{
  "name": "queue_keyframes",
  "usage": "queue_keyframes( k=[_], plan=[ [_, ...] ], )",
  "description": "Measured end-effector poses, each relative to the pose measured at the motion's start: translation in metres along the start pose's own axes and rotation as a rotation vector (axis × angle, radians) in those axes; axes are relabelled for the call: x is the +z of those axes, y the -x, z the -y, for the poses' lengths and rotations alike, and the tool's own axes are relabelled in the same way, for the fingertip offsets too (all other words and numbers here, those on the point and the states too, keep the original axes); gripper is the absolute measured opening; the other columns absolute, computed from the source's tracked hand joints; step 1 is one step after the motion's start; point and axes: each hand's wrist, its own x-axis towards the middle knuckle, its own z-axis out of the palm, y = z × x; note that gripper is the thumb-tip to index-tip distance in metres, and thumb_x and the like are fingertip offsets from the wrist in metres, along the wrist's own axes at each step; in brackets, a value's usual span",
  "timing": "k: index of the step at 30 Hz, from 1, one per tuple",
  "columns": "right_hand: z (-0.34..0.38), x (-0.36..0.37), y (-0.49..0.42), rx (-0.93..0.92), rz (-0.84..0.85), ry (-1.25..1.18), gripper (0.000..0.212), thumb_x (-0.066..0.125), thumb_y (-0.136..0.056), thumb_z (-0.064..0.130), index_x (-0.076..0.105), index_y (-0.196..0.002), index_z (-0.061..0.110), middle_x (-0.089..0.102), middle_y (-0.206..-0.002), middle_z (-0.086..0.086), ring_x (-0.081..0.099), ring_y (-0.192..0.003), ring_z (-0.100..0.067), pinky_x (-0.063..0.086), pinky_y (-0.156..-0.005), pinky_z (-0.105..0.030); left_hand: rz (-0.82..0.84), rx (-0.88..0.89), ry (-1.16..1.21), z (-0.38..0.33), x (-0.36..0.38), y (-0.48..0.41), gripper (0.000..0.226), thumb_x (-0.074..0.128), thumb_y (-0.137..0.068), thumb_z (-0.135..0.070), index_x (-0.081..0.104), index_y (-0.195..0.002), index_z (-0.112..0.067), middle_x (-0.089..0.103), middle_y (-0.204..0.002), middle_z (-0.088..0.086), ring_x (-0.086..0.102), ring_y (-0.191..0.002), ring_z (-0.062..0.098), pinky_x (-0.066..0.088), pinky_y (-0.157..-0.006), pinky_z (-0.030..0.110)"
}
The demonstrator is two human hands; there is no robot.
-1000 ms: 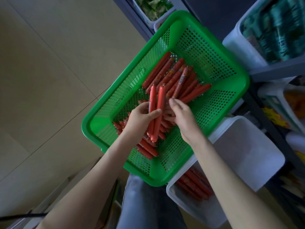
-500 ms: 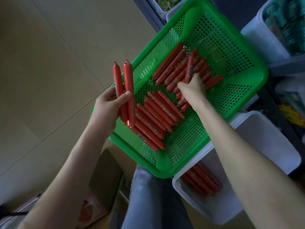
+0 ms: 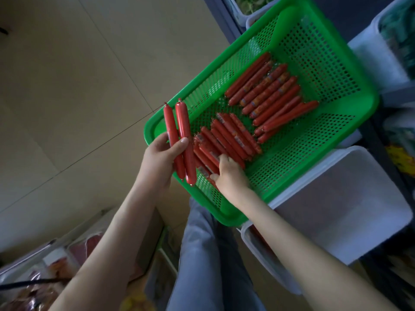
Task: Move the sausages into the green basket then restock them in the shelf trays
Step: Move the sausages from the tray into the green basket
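A green perforated basket (image 3: pixel 332 70) rests tilted on a white shelf tray (image 3: pixel 350 205). Inside lie several red sausages in two groups, a far group (image 3: pixel 269 90) and a near group (image 3: pixel 229 138). My left hand (image 3: pixel 159 162) grips two red sausages (image 3: pixel 182 140) upright over the basket's near left rim. My right hand (image 3: pixel 229 176) reaches into the basket and its fingers curl onto the near group's lower ends. Whether it has hold of one is hidden by the hand.
More white bins (image 3: pixel 381 52) with green goods sit on the dark shelf at the right and top. Packaged goods (image 3: pixel 56 265) lie on the beige floor at bottom left. My grey trouser leg (image 3: pixel 208 265) is below the basket.
My right hand moved from the far sausage group down to the near group. My left hand still holds the two sausages, now closer to the basket rim.
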Motion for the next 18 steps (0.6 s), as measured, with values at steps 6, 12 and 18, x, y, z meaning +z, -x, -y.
queue_keyframes(
  k=[6,12,18],
  plan=[
    [0.003,-0.01,-0.003,0.018,-0.112,-0.302,0.018,0.055,-0.093,0.018,0.057,-0.106,0.006,0.062,-0.103,-0.009,0.059,-0.095,-0.025,0.041,-0.078,-0.022,-0.032,-0.004,-0.002,0.024,-0.005,0.016,0.011,0.061,-0.089,-0.007,0.064,-0.097,-0.014,0.066,-0.076,0.002,0.056,-0.069,0.022,0.042,-0.056,0.029],
    [-0.025,-0.053,-0.02,0.219,-0.333,-0.636,0.01,0.049,-0.095,0.021,0.052,-0.099,0.013,0.061,-0.087,-0.01,0.06,-0.07,-0.024,0.051,-0.063,-0.037,-0.011,-0.017,0.014,0.026,0.007,0.012,0.017,0.061,-0.089,-0.005,0.063,-0.104,-0.012,0.07,-0.087,0.002,0.068,-0.075,0.013,0.053,-0.06,0.024],
    [-0.037,-0.087,-0.028,0.248,-0.341,-1.001,0.002,0.051,-0.096,0.016,0.049,-0.096,0.015,0.063,-0.077,-0.006,0.062,-0.062,-0.015,0.052,-0.058,-0.028,0.094,-0.082,0.082,0.014,0.031,-0.005,0.018,0.056,-0.091,-0.004,0.058,-0.109,-0.008,0.067,-0.091,0.008,0.068,-0.076,0.019,0.057,-0.069,0.036]
  ],
)
